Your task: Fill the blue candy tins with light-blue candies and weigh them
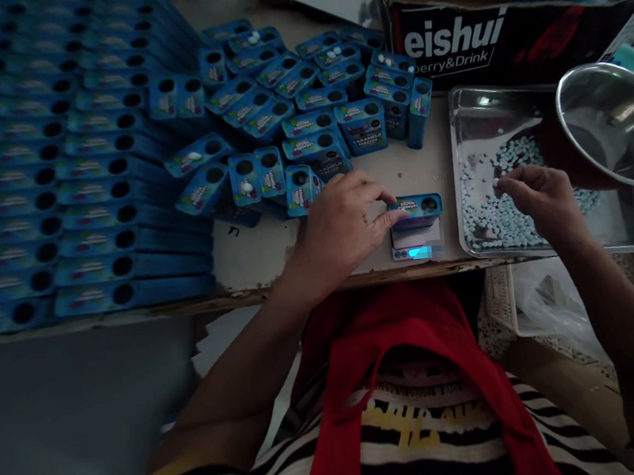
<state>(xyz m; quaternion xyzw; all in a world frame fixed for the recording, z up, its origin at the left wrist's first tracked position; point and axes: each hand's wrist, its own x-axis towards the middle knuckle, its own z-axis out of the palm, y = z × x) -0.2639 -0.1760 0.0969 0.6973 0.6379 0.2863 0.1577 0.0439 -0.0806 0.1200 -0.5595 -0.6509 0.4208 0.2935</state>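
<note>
My left hand point(342, 217) grips the end of a small blue candy box point(421, 216) between thumb and fingers. That box stands on a small digital scale point(400, 253) with a lit display, near the table's front edge; its top shows a round dark opening. Over the clear tray point(457, 182) to the right, my right hand point(544, 197) is closed in a pinch. A small pale candy point(497, 184) shows at its fingertips. Many pale blue and white candies point(506, 231) lie loose in the tray below.
Tall rows of blue boxes point(98, 247) fill the left side. Behind my left hand stand loose blue boxes point(363, 128), some with white candies on top. A metal bowl point(610, 130) leans over the tray's right part. A black carton point(460, 43) stands at the back.
</note>
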